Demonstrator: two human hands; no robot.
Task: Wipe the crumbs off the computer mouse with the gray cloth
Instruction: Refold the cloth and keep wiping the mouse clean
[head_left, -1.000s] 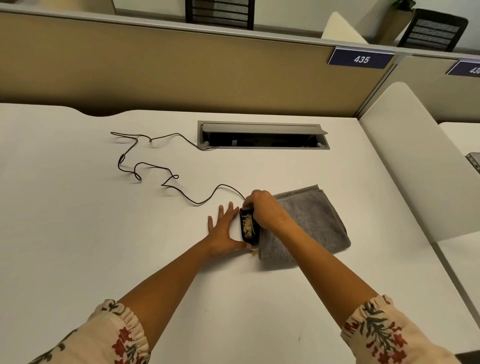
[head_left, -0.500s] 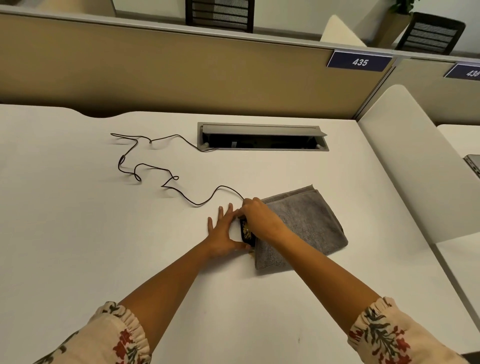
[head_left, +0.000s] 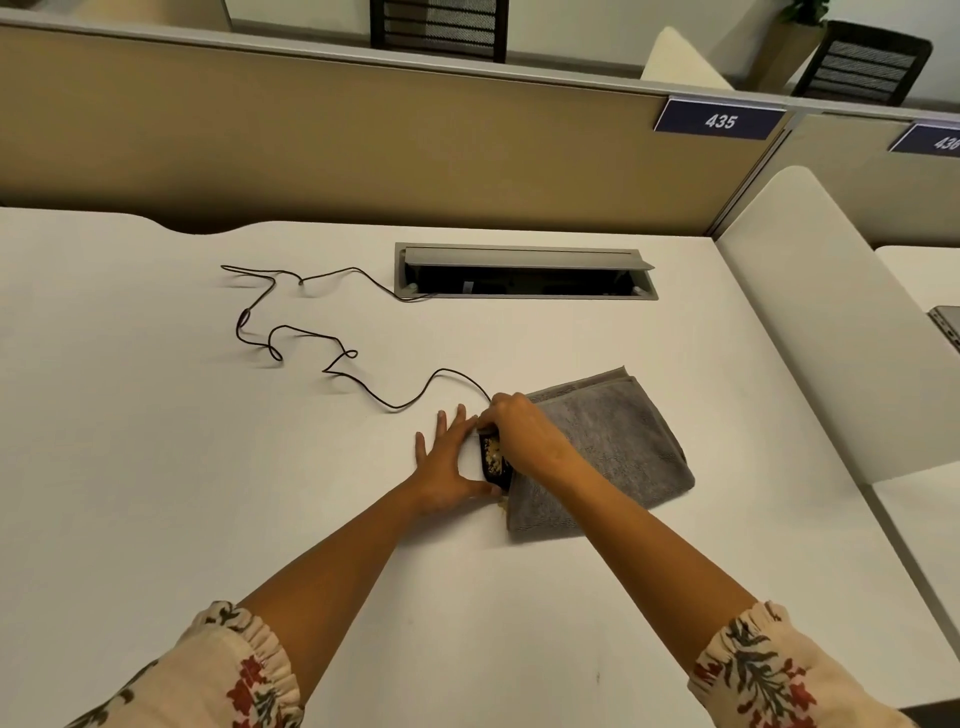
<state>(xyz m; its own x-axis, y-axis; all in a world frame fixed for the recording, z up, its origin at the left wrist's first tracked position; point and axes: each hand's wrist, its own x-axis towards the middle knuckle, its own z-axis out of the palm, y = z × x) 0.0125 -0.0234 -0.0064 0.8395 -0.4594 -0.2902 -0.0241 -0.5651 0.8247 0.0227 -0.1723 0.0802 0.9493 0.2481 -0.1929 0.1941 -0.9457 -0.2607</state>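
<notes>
Head view: our right hand grips the mouse, long axis running away from us, touching the cloth on its right; our left hand lies flat beside it.

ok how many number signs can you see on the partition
2: the 435 sign sits on the partition's top edge at right; the second sign, farther right, is cut off by the frame. Others may be out of view.

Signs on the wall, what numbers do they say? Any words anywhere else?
"435": white digits on the blue sign atop the tan divider.
"436": second blue sign at the right edge, last digit partly cut off, so unsure.
No other readable text.
</notes>
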